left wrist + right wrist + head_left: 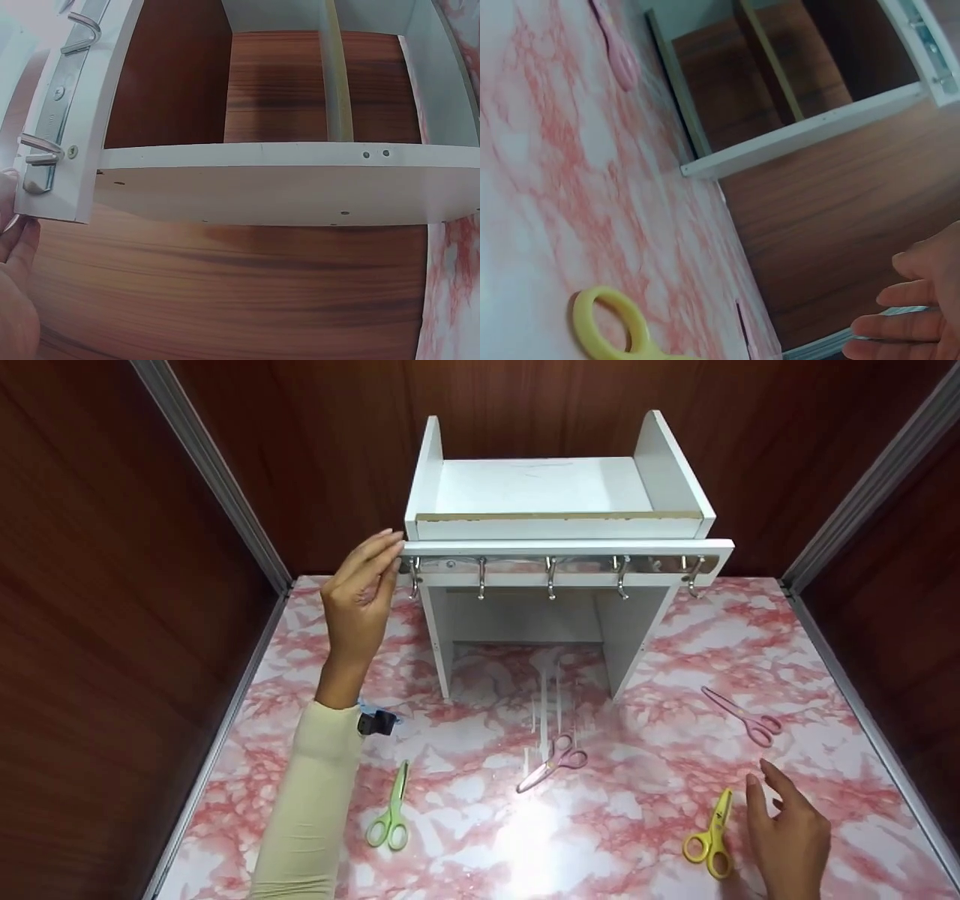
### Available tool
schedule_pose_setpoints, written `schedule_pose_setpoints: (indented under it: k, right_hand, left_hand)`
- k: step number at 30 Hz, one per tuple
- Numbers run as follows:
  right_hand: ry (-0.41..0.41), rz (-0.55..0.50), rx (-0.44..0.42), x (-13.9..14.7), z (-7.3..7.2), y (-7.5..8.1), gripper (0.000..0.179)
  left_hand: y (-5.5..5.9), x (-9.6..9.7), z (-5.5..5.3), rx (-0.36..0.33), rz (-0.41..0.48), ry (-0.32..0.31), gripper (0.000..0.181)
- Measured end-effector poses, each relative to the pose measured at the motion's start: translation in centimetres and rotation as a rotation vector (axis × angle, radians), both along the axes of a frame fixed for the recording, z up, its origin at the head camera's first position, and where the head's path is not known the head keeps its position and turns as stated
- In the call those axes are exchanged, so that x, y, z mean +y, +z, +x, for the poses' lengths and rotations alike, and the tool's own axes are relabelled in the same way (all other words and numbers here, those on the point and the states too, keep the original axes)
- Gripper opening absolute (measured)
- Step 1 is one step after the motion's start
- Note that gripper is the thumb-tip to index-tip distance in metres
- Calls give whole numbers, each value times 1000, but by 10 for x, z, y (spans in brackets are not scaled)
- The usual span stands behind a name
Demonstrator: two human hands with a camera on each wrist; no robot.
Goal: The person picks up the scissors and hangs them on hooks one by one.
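Evidently, the left hand (358,596) had the left end of the white rail (517,547) pinched lightly, its fingers at the upper corner and its thumb lower down. That rail ran left to right across the front of a white shelf (540,491), just below the raised top tray, and jutted past both side panels. A shiny metal strip (517,564) lay along its front and carried five hooks (551,577). The right hand (789,832) was well apart from the shelf, at the near right, with its fingers loosely spread and nothing in its grasp. Just left of it lay yellow scissors (716,831), and beyond its fingertips, farther from the person, the right pink scissors (739,714). Other pink scissors (553,765) lay in front of the shelf, near the middle, while green scissors (394,814) lay at the near left, beside the pale sleeve (307,802). All of this stood or lay on a red-and-white marbled table (465,750), with dark brown walls (112,622) to the left, to the right and at the far side.
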State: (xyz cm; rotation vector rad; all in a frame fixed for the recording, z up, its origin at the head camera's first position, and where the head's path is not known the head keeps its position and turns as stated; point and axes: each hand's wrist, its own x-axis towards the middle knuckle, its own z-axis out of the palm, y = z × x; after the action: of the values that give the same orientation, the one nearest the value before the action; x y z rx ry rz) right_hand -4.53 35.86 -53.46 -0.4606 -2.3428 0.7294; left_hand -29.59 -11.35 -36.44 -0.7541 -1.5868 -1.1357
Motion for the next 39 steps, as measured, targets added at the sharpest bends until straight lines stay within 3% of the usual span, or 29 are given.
schedule_pose_setpoints:
  k: [6,12,20,24,29,35,39]
  right_hand:
    - [30,61,-22,8,0,-8,29]
    - [97,94,-185,15,1,-21,30]
    - [329,72,-400,28,-10,-29,36]
    - [414,108,-483,34,-16,-29,42]
    - [504,82,-597,39,-20,-33,48]
    - [529,53,-685,43,-18,-36,45]
    - [512,81,-680,47,-16,-35,43]
  left_hand:
    - [-1,1,-5,26,22,6,20]
    - [-3,3,-5,38,21,2,20]
    - [0,1,-4,42,16,-4,20]
    - [1,0,-3,38,8,-8,21]
    - [1,-1,-4,34,7,-10,21]
    - [3,0,-4,41,0,-8,19]
    - [3,0,-4,54,3,-5,19]
